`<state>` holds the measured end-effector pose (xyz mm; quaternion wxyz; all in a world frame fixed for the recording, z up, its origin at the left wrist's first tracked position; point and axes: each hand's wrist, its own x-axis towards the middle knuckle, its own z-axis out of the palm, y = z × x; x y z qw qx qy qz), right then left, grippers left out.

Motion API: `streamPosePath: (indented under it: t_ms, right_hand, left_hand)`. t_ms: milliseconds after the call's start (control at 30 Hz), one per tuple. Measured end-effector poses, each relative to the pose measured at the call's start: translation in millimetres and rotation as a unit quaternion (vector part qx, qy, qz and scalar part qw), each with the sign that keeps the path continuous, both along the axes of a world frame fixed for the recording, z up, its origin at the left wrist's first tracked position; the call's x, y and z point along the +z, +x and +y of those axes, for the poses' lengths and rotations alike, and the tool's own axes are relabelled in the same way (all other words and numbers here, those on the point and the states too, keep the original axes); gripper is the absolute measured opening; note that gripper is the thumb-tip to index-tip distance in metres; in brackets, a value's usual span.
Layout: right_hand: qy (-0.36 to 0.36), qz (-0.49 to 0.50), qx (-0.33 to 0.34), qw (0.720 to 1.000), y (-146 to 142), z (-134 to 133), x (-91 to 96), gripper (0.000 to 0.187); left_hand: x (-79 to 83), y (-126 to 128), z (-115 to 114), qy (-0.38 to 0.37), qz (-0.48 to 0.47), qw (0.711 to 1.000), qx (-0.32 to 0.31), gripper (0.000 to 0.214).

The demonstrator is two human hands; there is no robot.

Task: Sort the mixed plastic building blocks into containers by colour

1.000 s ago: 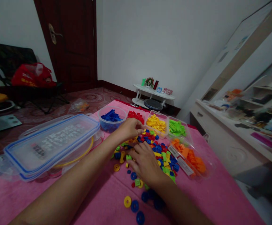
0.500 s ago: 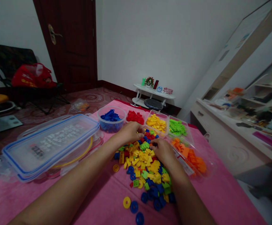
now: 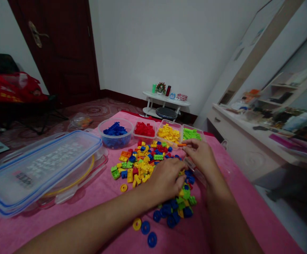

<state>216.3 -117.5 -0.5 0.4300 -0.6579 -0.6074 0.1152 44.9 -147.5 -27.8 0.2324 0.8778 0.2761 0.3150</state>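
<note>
A heap of mixed plastic bricks (image 3: 145,164) in several colours lies on the pink cloth (image 3: 63,218). My left hand (image 3: 166,178) rests palm down on the near right part of the heap, fingers curled into the bricks. My right hand (image 3: 202,155) hovers just beyond it and pinches a small orange piece (image 3: 181,145) between thumb and fingers. Behind the heap stand a round tub of blue bricks (image 3: 114,132) and trays of red bricks (image 3: 144,129), yellow bricks (image 3: 168,133) and green bricks (image 3: 191,134). My right hand hides the tray of orange bricks.
A stack of clear lidded boxes (image 3: 36,165) fills the left of the table. Loose blue and yellow rings (image 3: 144,227) lie near the front edge. A white dresser (image 3: 248,141) stands to the right, a small white side table (image 3: 166,102) by the far wall.
My left hand came back from the far side of the heap onto its near right part. My right hand moved further right, holding an orange piece. The camera turned right.
</note>
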Motion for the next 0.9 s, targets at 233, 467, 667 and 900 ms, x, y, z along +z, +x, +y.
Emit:
streamPosePath:
  t_ms: [233,467,667,900]
  right_hand:
    - [0.072,0.098,-0.016,0.992,-14,-7,17.7,0.023]
    - [0.032,0.104,0.034,0.993,-20,-8,10.4,0.025]
    - [0.010,0.048,0.051,0.998,-14,-6,4.2,0.020]
    - [-0.014,-0.041,0.008,0.999,-14,-6,1.9,0.019]
  left_hand:
    - [-24.4,11,-25,0.109,0.172,0.972,-0.121,0.059]
    - [-13.6,-1,-1,0.089,0.226,0.969,-0.056,0.053]
    - [3.4,-29,39,0.040,0.255,0.962,-0.083,0.070]
    - [12.9,-56,70,-0.041,0.325,0.940,-0.095,0.068]
